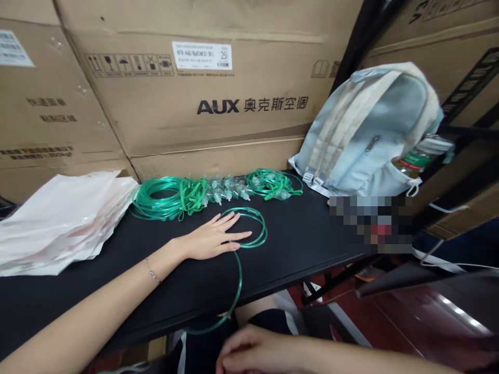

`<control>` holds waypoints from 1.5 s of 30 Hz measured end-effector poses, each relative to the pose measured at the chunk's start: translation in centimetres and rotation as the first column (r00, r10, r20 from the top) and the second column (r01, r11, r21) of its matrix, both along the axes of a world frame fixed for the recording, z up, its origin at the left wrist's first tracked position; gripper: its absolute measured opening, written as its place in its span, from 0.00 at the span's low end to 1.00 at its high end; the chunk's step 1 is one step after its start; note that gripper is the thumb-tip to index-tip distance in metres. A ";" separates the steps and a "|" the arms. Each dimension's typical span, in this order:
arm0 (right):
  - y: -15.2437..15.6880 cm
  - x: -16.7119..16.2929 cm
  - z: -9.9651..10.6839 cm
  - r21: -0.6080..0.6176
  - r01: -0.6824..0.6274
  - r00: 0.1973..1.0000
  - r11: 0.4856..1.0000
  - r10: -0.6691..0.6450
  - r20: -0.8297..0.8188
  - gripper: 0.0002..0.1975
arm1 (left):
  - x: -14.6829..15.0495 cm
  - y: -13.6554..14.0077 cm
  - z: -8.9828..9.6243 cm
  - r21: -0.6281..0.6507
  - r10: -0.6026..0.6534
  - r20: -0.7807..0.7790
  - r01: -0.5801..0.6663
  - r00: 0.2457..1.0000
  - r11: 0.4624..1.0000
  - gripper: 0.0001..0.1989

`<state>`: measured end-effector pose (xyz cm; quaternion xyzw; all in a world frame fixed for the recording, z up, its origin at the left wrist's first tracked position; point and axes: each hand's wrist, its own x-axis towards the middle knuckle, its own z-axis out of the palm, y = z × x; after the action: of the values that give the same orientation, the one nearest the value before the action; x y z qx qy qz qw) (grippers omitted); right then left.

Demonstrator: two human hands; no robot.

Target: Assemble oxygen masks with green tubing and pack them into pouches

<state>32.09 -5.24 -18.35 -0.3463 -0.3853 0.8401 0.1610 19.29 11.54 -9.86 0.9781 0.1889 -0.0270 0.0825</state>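
Observation:
My left hand (pixel 216 236) lies palm down with spread fingers on a loose coil of green clear tubing (pixel 266 234). From that coil one length of the tubing runs down over the table's front edge and hangs below it. My right hand (pixel 253 350) is low at the bottom, in front of the edge, with its fingers curled in. Whatever those fingers hold, if anything, is hidden. Behind my left hand sit a thick bundle of coiled green tubing (pixel 156 195), green elastic straps (pixel 195 195), several small clear plastic fittings (pixel 228 189) and another coiled bundle (pixel 273 182).
A stack of white plastic bags (pixel 70 213) lies at the left of the black table (pixel 296 249). Large cardboard boxes (pixel 218 130) stand behind it. At the right a pale blue backpack (pixel 351 150) holds a bottle (pixel 421 156) in its side pocket, above a blurred-out patch.

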 end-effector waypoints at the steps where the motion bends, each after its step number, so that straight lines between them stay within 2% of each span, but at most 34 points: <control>1: 0.0 0.2 0.1 -0.066 0.009 1.000 0.998 -0.008 0.014 0.18 | 0.0 0.0 0.0 -0.001 0.000 -0.003 0.000 1.000 1.000 0.23; 3: 0.5 -0.5 0.1 -0.315 -0.006 0.999 0.949 -0.009 -0.048 0.19 | 0.1 0.0 0.0 -0.002 0.003 -0.005 -0.003 1.000 1.000 0.23; 5: 1.3 -2.6 -0.1 -0.525 -0.063 0.983 0.849 -0.038 -0.180 0.18 | 0.1 0.0 0.0 -0.001 0.021 -0.001 -0.021 1.000 1.000 0.23; 7: 2.1 -5.2 -0.5 -0.623 -0.006 0.927 0.783 -0.229 -0.296 0.17 | 0.0 -0.1 -0.1 -0.001 0.036 0.007 -0.036 0.999 0.999 0.23; 8: 2.4 -6.2 -0.7 -0.642 0.049 0.898 0.765 -0.315 -0.307 0.14 | 0.0 -0.2 -0.1 -0.001 0.036 0.012 -0.036 0.999 0.999 0.23; 10: 2.3 -7.0 -1.3 -0.617 0.192 0.884 0.763 -0.408 -0.230 0.08 | -0.1 -0.2 -0.1 -0.001 0.025 0.018 -0.025 1.000 1.000 0.23; 13: 0.7 -4.6 -1.4 -0.478 0.350 0.907 0.805 -0.419 -0.041 0.03 | -0.1 -0.1 -0.2 -0.006 0.012 0.018 -0.011 1.000 1.000 0.23; 15: -1.2 -1.2 -0.3 -0.390 0.390 0.910 0.834 -0.413 0.026 0.06 | -0.3 0.0 -0.1 -0.010 0.000 0.021 0.001 1.000 1.000 0.23; 16: -2.2 0.7 0.8 -0.314 0.414 0.907 0.855 -0.417 0.060 0.06 | -0.4 0.1 0.0 -0.010 -0.012 0.026 0.012 1.000 1.000 0.22; 17: -3.1 2.6 2.3 -0.172 0.399 0.911 0.901 -0.369 0.184 0.09 | -0.6 0.1 0.1 -0.011 -0.030 0.030 0.030 0.999 0.999 0.22; 18: -3.9 4.5 3.9 -0.013 0.432 0.866 0.902 -0.410 0.284 0.13 | -0.7 0.1 0.2 -0.014 -0.054 0.032 0.054 0.998 0.998 0.22; 21: -4.6 9.2 9.4 0.351 0.453 0.628 0.820 -0.572 0.528 0.17 | -1.2 -0.3 0.7 -0.043 -0.132 0.035 0.133 0.991 0.990 0.21; 22: -4.2 10.3 11.0 0.434 0.448 0.564 0.782 -0.623 0.541 0.19 | -1.2 -0.5 0.8 -0.057 -0.158 0.036 0.160 0.987 0.985 0.20; 23: -3.5 11.3 12.3 0.537 0.437 0.506 0.722 -0.690 0.517 0.19 | -1.2 -0.7 1.0 -0.071 -0.184 0.039 0.186 0.982 0.980 0.20; 24: -2.5 12.1 13.2 0.654 0.396 0.450 0.644 -0.757 0.473 0.18 | -1.1 -1.0 1.2 -0.083 -0.209 0.045 0.212 0.977 0.974 0.20; 27: 1.7 13.3 13.9 0.832 0.071 0.394 0.550 -0.782 0.483 0.13 | -0.7 -1.8 1.4 -0.104 -0.264 0.075 0.271 0.962 0.957 0.20; 30: 5.8 12.9 12.5 0.797 -0.325 0.341 0.509 -0.723 0.601 0.09 | -0.6 -2.3 1.6 -0.097 -0.266 0.094 0.274 0.959 0.957 0.21; 33: 8.3 12.0 11.0 0.730 -0.555 0.328 0.399 -0.701 0.633 0.11 | -0.8 -2.7 1.7 -0.093 -0.255 0.109 0.265 0.961 0.960 0.21; 35: 9.1 11.7 10.4 0.703 -0.622 0.306 0.345 -0.719 0.624 0.12 | -0.9 -2.8 1.7 -0.093 -0.252 0.113 0.263 0.961 0.960 0.20; 39: 9.5 12.2 9.9 0.630 -0.715 0.254 0.305 -0.726 0.639 0.16 | -0.8 -3.0 1.6 -0.056 -0.269 0.136 0.278 0.954 0.959 0.20; 42: 9.9 12.5 9.7 0.612 -0.746 0.286 0.263 -0.704 0.650 0.18 | -0.6 -3.1 1.4 -0.010 -0.292 0.163 0.298 0.942 0.955 0.20; 45: 10.4 11.7 9.9 0.632 -0.735 0.331 0.245 -0.684 0.650 0.22 | -0.4 -3.3 1.2 0.051 -0.321 0.168 0.317 0.932 0.947 0.20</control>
<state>43.79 5.18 -8.47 -0.5636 -0.8239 0.0186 0.0564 18.87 8.19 -8.63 0.9953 0.0201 0.0478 0.0818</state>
